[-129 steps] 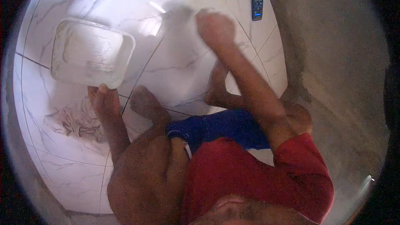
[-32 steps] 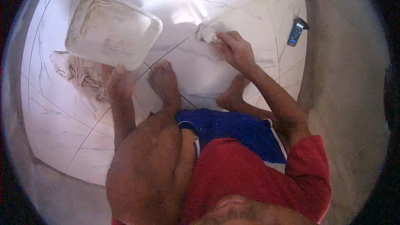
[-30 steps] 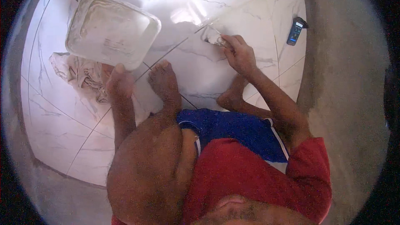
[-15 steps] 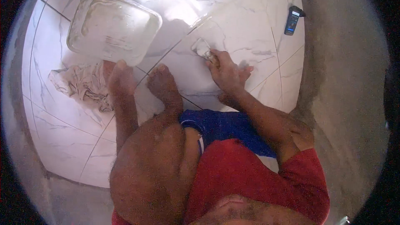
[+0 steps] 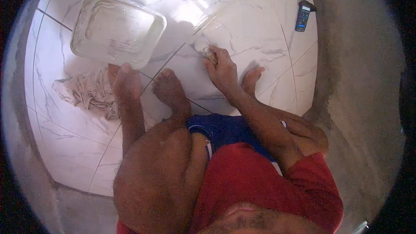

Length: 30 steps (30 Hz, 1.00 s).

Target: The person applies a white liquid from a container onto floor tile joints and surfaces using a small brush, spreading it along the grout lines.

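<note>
My left hand grips the near edge of a pale plastic tub, thumb on top and the other fingers hidden beneath. A whitish, wet-looking residue smears the tub's inside. In my right hand is a putty knife, its grip mostly covered by my fingers. Its blade end looks whitish and blurred, down at the marbled tile floor, right of a dark diagonal tile joint. A crumpled beige cloth lies on the tiles beside my left hand.
A small dark handheld device with a lit screen lies at the far right, near a grey wall. My bare feet rest on the tiles between and beside my hands. Bright light reflects off the floor beyond the tub.
My right hand has moved the putty knife a little left, toward the tile joint. My left hand keeps its hold on the tub, which has barely shifted.
</note>
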Each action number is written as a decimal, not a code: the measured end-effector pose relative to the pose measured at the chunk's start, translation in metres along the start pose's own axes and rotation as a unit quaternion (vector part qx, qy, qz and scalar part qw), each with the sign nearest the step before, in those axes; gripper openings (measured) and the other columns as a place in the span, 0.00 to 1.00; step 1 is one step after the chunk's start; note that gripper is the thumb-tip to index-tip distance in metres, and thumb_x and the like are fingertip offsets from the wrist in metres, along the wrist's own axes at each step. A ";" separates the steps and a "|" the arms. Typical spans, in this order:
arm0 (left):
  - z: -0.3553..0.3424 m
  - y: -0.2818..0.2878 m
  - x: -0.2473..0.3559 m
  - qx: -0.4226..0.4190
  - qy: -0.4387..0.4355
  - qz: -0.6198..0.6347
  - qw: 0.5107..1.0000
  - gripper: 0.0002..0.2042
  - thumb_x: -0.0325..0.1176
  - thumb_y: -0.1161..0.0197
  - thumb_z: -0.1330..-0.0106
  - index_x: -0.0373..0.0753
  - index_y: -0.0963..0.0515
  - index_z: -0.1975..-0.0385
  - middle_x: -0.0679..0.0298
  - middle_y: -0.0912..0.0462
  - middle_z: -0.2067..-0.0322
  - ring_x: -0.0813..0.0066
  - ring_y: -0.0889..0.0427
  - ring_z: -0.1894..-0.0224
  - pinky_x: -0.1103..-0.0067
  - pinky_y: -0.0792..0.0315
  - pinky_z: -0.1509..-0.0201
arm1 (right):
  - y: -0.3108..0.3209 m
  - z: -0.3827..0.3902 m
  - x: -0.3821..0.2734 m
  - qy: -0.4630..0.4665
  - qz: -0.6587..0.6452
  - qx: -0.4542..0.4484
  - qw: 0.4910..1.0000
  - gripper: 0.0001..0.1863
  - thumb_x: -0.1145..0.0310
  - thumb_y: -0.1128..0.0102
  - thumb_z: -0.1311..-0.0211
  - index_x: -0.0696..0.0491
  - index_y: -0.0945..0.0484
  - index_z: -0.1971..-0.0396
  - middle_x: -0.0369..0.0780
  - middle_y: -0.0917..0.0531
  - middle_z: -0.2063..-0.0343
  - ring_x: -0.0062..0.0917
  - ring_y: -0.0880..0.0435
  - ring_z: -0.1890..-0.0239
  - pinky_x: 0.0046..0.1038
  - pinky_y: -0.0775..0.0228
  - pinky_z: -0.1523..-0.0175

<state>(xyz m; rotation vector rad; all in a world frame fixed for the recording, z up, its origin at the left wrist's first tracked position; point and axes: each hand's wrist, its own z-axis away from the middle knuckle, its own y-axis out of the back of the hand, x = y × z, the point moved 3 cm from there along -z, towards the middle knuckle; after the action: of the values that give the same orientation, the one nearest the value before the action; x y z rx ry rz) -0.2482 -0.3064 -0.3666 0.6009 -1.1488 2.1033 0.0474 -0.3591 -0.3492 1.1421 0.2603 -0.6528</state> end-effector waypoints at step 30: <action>0.007 0.001 -0.001 -0.043 -0.032 0.047 0.997 0.33 0.24 0.38 0.38 0.30 0.42 0.31 0.51 0.36 0.32 0.56 0.35 0.30 0.60 0.41 0.25 | 0.028 -0.023 -0.037 0.037 0.078 0.015 0.996 0.21 0.65 0.42 0.36 0.49 0.25 0.43 0.47 0.21 0.59 0.47 0.16 0.63 0.45 0.21 0.59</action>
<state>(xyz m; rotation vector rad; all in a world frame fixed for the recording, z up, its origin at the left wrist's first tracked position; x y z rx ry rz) -0.2474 -0.3128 -0.3645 0.5897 -1.3192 2.1141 0.0380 -0.3179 -0.3188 1.2038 0.2232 -0.4789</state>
